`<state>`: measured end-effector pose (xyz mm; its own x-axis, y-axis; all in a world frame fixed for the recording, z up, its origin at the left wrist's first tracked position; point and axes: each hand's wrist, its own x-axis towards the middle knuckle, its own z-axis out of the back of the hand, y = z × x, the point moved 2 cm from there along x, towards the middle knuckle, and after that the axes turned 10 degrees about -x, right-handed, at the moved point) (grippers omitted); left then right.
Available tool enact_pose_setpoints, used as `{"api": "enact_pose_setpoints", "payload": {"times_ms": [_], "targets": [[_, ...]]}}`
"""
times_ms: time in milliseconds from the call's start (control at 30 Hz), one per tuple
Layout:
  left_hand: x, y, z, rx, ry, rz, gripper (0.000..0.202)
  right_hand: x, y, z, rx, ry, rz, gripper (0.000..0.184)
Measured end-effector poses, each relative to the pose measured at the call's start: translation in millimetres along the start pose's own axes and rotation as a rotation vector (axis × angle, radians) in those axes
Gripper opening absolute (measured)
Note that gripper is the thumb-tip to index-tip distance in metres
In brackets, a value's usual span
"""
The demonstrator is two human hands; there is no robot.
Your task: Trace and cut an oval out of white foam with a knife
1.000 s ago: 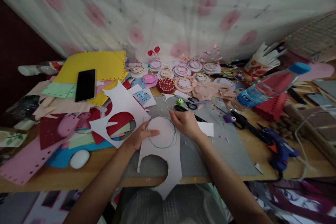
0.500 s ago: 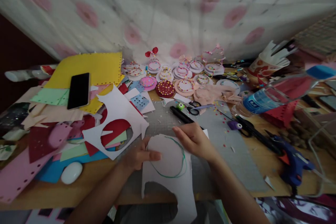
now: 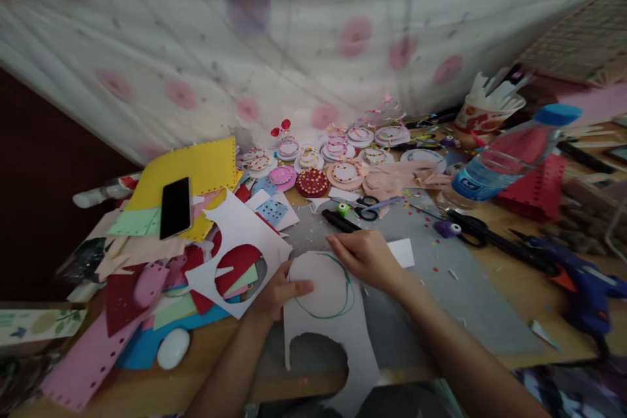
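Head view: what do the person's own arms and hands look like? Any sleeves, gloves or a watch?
The left arm and right arm are bare down to the frame edge, with no sleeves showing. The left hand and right hand wear no gloves, and no watch or bracelet shows at either wrist. Whether there are rings is too blurred to tell.

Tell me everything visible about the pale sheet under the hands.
The pale sheet, thin pinkish foam or paper, lies flat on the grey mat, its lower end past the table edge. A green circle is drawn near its top; a round hole is cut below. The left hand and right hand rest on it.
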<state>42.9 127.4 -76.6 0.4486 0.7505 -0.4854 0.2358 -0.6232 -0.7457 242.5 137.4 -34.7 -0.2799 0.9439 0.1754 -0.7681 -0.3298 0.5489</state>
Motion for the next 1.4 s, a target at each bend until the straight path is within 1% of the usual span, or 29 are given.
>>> {"api": "enact_pose_setpoints", "payload": {"times_ms": [33,100,167,233,300,367,400,467,533,633,700,867,1000,1167,1300,1400], "targets": [[-0.2,-0.9,1.1,0.012,-0.023,-0.008,0.059,1.4,-1.8,-0.9,-0.004,0.017,-0.012,0.049],[-1.4,-2.8,4.2,0.034,-0.064,-0.016,0.06,5.5,-3.7,-1.1,0.009,0.078,0.008,0.051],[-2.7,-4.8,8.9,0.054,-0.094,-0.016,0.062,10.8,-3.8,0.2,0.059,0.207,0.067,0.05],[-3.2,-7.0,14.2,0.072,-0.103,-0.006,0.063,15.7,-3.4,2.2,0.143,0.374,0.127,0.05],[-3.0,-9.0,18.4,0.092,-0.077,0.019,0.061,18.2,-3.2,3.6,0.287,0.547,0.147,0.049],[-2.4,-10.9,20.6,0.107,-0.029,0.049,0.058,17.2,-3.9,3.4,0.446,0.669,0.113,0.051],[-2.3,-11.8,20.9,0.112,-0.004,0.062,0.056,15.4,-4.8,2.1,0.514,0.712,0.081,0.054],[-2.4,-13.3,20.3,0.118,0.04,0.081,0.055,10.2,-7.1,-2.7,0.598,0.757,0.016,0.059],[-2.3,-14.3,18.9,0.119,0.082,0.099,0.054,4.8,-9.8,-9.5,0.65,0.761,-0.014,0.061],[-0.6,-15.1,17.0,0.118,0.127,0.119,0.051,0.8,-14.5,-19.4,0.708,0.718,0.011,0.058],[1.4,-15.6,16.9,0.12,0.128,0.118,0.048,1.2,-18.8,-23.1,0.71,0.685,0.028,0.056],[4.2,-17.3,16.0,0.118,0.093,0.106,0.043,1.9,-28.9,-20.8,0.681,0.678,0.045,0.052],[4.4,-17.9,13.3,0.112,0.104,0.124,0.045,0.1,-30.7,-18.5,0.689,0.693,0.073,0.051],[6.2,-15.1,16.6,0.094,0.13,0.11,0.049,1.7,-27.6,-20.6,0.761,0.626,0.139,0.05],[6.1,-12.0,19.6,0.085,0.148,0.101,0.049,1.0,-25.9,-22.5,0.83,0.602,0.141,0.052],[5.1,-10.9,16.9,0.066,0.171,0.105,0.05,-0.5,-25.5,-23.8,0.88,0.6,0.133,0.052]]}}
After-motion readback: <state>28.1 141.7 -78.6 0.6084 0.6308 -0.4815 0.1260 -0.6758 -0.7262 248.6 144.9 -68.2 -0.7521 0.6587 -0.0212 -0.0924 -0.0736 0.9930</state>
